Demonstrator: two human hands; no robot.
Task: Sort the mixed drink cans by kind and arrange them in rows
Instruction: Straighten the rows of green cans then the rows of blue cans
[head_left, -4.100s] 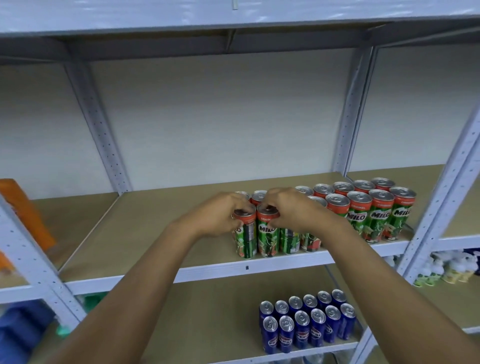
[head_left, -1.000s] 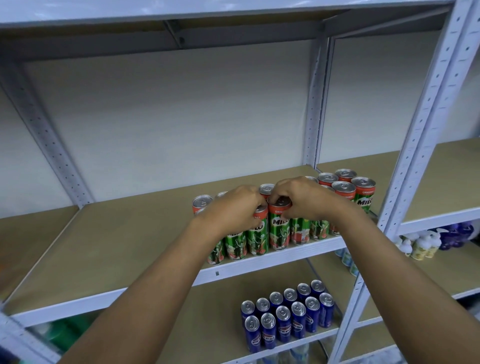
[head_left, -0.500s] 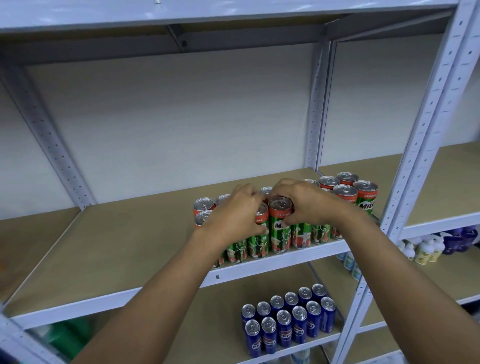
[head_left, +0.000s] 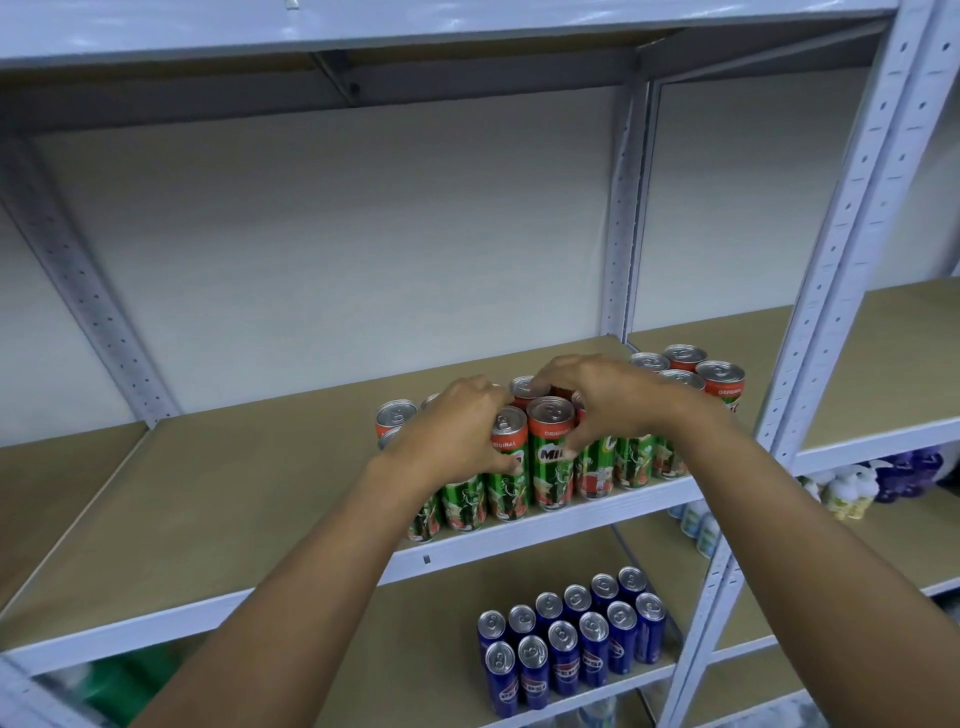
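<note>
Pale grey metal shelving with tan board shelves (head_left: 218, 499) is filling my view, with a white wall behind it. Nearest to me, on the lower shelf, slim blue drink cans with silver tops (head_left: 571, 639) are standing upright in two neat rows near the front edge. Above them, along the front of the middle shelf, green and red Milo cans with silver lids (head_left: 550, 457) are standing upright in two rows, touching one another.

I am reaching both bare forearms up and forward over that edge. My left hand (head_left: 452, 441) is lying knuckles-up over the left part of the rows, fingers curled and close together, thumb pressing the side of a front-row can (head_left: 508, 462). My right hand (head_left: 613, 400) is arching over the cans just beside it, fingers bent and slightly apart, thumb and forefinger pinching the neighbouring front can just under its red band. I cannot tell what the other fingertips are touching.

Farther right, more Milo cans are showing past my right wrist. Beyond the upright post, white and purple pump bottles (head_left: 878, 478) are sitting on a lower shelf of the next bay.
</note>
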